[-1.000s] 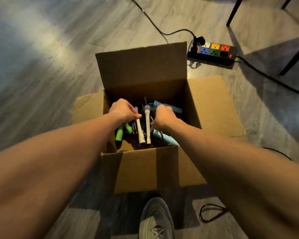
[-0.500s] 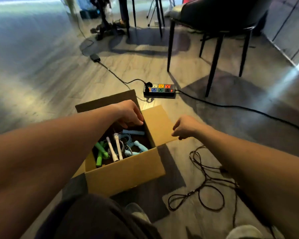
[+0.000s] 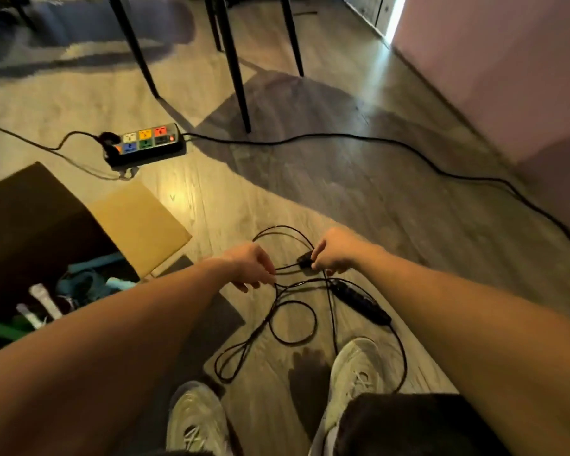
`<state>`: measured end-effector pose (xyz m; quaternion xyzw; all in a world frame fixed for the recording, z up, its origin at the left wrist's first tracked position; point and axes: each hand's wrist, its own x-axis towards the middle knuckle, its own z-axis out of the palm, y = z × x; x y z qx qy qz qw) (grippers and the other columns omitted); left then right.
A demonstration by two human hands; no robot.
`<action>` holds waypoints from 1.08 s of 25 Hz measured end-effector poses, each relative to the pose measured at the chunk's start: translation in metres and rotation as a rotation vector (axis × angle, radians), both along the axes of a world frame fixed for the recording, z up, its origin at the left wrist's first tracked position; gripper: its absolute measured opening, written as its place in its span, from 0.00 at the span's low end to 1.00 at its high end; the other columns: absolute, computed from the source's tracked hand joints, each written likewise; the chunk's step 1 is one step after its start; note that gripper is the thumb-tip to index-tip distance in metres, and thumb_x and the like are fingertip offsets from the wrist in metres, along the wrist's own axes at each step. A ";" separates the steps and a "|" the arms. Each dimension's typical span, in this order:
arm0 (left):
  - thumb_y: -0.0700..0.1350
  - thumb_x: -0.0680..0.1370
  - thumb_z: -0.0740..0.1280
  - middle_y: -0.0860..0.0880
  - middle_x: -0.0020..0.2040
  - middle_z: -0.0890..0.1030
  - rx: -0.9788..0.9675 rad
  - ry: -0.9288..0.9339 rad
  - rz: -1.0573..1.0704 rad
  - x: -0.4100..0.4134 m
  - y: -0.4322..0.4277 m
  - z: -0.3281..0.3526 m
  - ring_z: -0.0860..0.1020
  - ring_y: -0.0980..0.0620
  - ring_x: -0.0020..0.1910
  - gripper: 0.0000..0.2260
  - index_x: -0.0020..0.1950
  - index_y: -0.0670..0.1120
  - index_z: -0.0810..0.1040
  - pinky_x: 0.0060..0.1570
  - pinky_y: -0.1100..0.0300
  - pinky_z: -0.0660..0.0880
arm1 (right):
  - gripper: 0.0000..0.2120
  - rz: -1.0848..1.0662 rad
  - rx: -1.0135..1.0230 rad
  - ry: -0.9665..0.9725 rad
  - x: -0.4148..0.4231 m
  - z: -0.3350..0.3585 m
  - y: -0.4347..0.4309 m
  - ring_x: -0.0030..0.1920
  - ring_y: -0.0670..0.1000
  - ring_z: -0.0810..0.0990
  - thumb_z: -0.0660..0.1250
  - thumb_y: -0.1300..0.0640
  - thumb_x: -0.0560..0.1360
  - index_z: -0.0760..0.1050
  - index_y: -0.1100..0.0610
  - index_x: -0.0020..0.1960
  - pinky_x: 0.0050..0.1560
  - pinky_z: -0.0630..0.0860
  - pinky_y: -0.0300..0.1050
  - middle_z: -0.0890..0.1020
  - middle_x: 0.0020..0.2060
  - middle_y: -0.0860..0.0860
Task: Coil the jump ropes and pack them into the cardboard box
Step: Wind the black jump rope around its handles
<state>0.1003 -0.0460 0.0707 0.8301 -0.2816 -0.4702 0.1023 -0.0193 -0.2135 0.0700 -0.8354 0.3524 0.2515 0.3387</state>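
A black jump rope lies in loose loops on the wooden floor in front of my feet. My right hand grips one black handle of it. The other black handle lies on the floor just below. My left hand pinches the thin black cord a little left of the gripped handle. The open cardboard box stands at the left; inside it lie coiled ropes with white handles, green handles and teal handles.
A black power strip with coloured sockets lies beyond the box, its cable running right across the floor. Black chair legs stand behind it. A pink wall closes the right side. My white shoes rest below the rope.
Both hands left the box and moved right to the black rope on the floor. My right hand took hold of a handle, my left hand took the cord. The view swung right.
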 end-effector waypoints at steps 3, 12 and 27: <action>0.49 0.77 0.72 0.51 0.45 0.83 0.036 0.090 -0.016 -0.024 -0.023 -0.066 0.82 0.55 0.42 0.07 0.54 0.50 0.81 0.38 0.59 0.81 | 0.07 -0.025 0.015 0.057 -0.018 -0.056 -0.020 0.50 0.58 0.85 0.72 0.60 0.73 0.85 0.56 0.50 0.53 0.83 0.54 0.86 0.48 0.56; 0.48 0.81 0.67 0.47 0.49 0.84 0.017 0.254 0.104 -0.074 -0.039 -0.116 0.84 0.50 0.48 0.08 0.58 0.48 0.79 0.46 0.55 0.82 | 0.15 0.010 -0.212 0.167 -0.069 -0.123 -0.011 0.55 0.57 0.79 0.72 0.57 0.74 0.75 0.53 0.59 0.53 0.78 0.48 0.80 0.54 0.54; 0.34 0.75 0.68 0.43 0.49 0.78 -0.438 0.114 0.362 -0.025 0.011 0.084 0.80 0.49 0.39 0.21 0.65 0.49 0.69 0.36 0.58 0.80 | 0.38 -0.348 0.564 -0.417 0.035 0.113 0.036 0.45 0.56 0.86 0.74 0.57 0.75 0.55 0.48 0.77 0.37 0.82 0.49 0.83 0.49 0.58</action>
